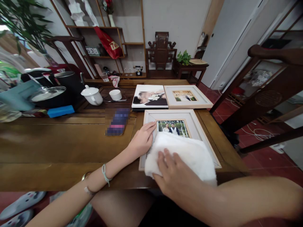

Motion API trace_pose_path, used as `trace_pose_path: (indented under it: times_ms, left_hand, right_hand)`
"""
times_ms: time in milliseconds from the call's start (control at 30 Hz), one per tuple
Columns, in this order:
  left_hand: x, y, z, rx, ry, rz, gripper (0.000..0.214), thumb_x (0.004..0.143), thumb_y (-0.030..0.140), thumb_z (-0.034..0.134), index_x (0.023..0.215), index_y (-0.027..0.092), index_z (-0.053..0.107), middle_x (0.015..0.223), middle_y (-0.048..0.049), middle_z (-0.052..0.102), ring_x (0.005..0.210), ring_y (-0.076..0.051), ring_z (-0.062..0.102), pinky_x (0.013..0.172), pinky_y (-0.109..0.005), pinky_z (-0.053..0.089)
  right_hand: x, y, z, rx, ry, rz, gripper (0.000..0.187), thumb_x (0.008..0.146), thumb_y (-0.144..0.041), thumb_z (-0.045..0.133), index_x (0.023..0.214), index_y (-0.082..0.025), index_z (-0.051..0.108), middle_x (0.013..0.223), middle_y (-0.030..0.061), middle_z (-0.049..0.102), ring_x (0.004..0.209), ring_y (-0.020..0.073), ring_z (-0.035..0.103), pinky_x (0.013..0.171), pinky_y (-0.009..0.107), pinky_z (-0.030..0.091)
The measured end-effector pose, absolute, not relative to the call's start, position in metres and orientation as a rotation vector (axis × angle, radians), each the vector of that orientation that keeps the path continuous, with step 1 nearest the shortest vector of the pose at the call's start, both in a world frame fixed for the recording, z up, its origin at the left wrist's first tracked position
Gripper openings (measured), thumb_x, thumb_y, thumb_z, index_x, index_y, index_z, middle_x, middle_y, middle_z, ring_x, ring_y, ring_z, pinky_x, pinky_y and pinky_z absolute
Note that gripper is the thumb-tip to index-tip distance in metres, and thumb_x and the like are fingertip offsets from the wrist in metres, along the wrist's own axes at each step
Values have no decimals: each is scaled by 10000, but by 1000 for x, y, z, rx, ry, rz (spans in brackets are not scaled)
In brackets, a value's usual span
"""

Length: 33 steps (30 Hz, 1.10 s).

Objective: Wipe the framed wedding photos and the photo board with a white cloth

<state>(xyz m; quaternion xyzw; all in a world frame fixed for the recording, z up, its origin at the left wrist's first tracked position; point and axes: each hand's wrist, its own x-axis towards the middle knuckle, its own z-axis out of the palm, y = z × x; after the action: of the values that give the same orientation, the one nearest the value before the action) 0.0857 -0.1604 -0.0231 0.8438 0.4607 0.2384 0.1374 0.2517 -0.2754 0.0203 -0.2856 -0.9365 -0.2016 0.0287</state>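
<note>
A light wooden picture frame (148,117) with a wide pale mat lies flat at the table's near edge. In its middle shows a photo (172,126) of a couple outdoors, its lower part covered by a folded white towel (189,151). My right hand (169,167) presses on the towel, fingers bent against it, with the thumb by its near edge. My left hand (143,140) rests on the frame's left side, its fingers stretched out and lying flat.
Behind lie a second frame (201,98) and a photo panel (137,92). A phone-like blurred item (117,122) lies left of the frame. Farther left are a white lidded cup (92,95), a small white bowl (115,95) and a blue block (61,111). A wooden chair (258,94) stands right.
</note>
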Motion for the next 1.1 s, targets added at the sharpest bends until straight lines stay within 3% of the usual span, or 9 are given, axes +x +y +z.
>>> trace_pose_path:
  times_ms: [167, 333, 433, 567, 733, 800, 967, 1100]
  left_hand:
    - [87, -161, -24, 2441, 1352, 666, 449, 928, 179, 348, 1338, 103, 515, 1435, -124, 485, 1350, -240, 418, 1134, -439, 360]
    - [89, -163, -21, 2451, 1381, 579, 454, 957, 231, 330, 1363, 96, 482, 1462, -124, 449, 1370, -245, 385, 1138, -432, 342]
    - [89, -166, -18, 2474, 1389, 517, 458, 961, 257, 341, 1374, 99, 462, 1479, -136, 419, 1380, -262, 365, 1132, -453, 338]
    - [89, -170, -12, 2470, 1403, 428, 506, 939, 330, 415, 1408, 141, 411, 1505, -140, 374, 1387, -290, 346, 1108, -486, 348]
    - [89, -172, -8, 2462, 1414, 394, 585, 915, 392, 461, 1439, 152, 358, 1522, -146, 342, 1393, -304, 333, 1081, -492, 373]
    - [89, -171, -11, 2474, 1406, 415, 559, 923, 368, 448, 1436, 163, 362, 1517, -140, 352, 1388, -296, 342, 1076, -482, 381]
    - [89, -167, -20, 2482, 1408, 476, 472, 966, 256, 323, 1418, 141, 391, 1496, -128, 387, 1389, -251, 347, 1123, -444, 333]
    - [89, -167, -23, 2481, 1402, 500, 471, 963, 233, 306, 1415, 138, 399, 1492, -128, 393, 1382, -257, 359, 1125, -450, 336]
  right_hand:
    - [306, -275, 35, -1085, -2880, -582, 133, 752, -167, 640, 849, -191, 728, 1052, 209, 696, 921, 384, 668, 639, 457, 550]
    - [360, -265, 47, -1203, -2840, -488, 263, 614, 4, 553, 661, -220, 681, 934, 121, 725, 823, 308, 674, 622, 406, 528]
    - [374, -252, 50, -1273, -2838, -437, 349, 593, 27, 493, 733, -224, 691, 1017, 97, 708, 936, 296, 652, 757, 425, 512]
    - [374, -217, 47, -1399, -2799, -544, 427, 675, 26, 457, 953, -184, 704, 1178, 150, 648, 1062, 312, 613, 845, 438, 482]
    - [361, -180, 29, -1360, -2765, -620, 398, 764, -16, 499, 1094, -150, 678, 1372, 171, 517, 1305, 392, 404, 1037, 574, 322]
    - [352, -183, 23, -1258, -2848, -490, 399, 756, -22, 519, 1101, -146, 675, 1381, 166, 510, 1324, 398, 373, 1048, 581, 309]
    - [324, -228, 30, -965, -2990, -74, 426, 729, -74, 571, 1132, -182, 656, 1411, 157, 484, 1292, 391, 425, 964, 539, 426]
    - [316, -251, 41, -877, -3011, 50, 387, 735, -111, 601, 1105, -207, 664, 1410, 136, 494, 1264, 375, 467, 933, 517, 459]
